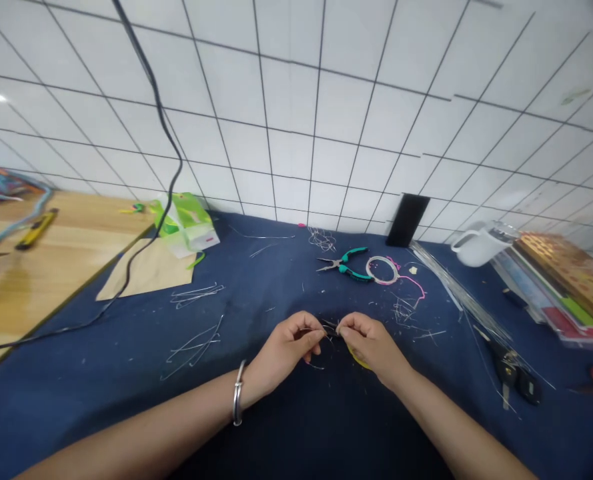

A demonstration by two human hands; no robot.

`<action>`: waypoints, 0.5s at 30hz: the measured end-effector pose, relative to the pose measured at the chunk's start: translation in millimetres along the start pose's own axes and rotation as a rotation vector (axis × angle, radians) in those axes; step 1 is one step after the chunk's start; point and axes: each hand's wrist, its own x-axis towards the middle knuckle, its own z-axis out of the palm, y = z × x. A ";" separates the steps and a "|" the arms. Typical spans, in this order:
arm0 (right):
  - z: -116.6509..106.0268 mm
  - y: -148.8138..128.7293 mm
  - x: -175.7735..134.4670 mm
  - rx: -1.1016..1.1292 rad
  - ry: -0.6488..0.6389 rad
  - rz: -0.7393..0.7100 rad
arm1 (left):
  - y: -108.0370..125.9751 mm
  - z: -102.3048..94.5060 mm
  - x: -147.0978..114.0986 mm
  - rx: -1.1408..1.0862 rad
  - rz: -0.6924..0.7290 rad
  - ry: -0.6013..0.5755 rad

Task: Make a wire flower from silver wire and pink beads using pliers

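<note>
Near the front of the dark blue cloth, my left hand [299, 340] is closed in a pinch on a thin wire [330, 338]. Facing it across a small gap, my right hand [371, 343] also pinches, and the wire seems to run to its fingertips. Behind the fingertips lies a dark object, mostly hidden. Something yellow [359, 359] shows under my right palm, its kind hidden. Beyond my hands rest teal-handled long-nose pliers [349, 264], their jaws apart, beside a pale ring [382, 270] with pink cord.
Bent wires [196, 347] lie at left, and a long wire bundle [463, 300] at right, near keys [513, 377]. A black cable [171, 193] crosses the left side. A black phone-like slab [407, 220] leans on the tiled wall; a white mug [481, 247] stands by stacked books [561, 287].
</note>
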 end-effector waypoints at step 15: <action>10.2 -7.6 1.5 -0.186 -0.083 -0.010 | -7.7 -7.7 3.6 0.007 -0.086 -0.082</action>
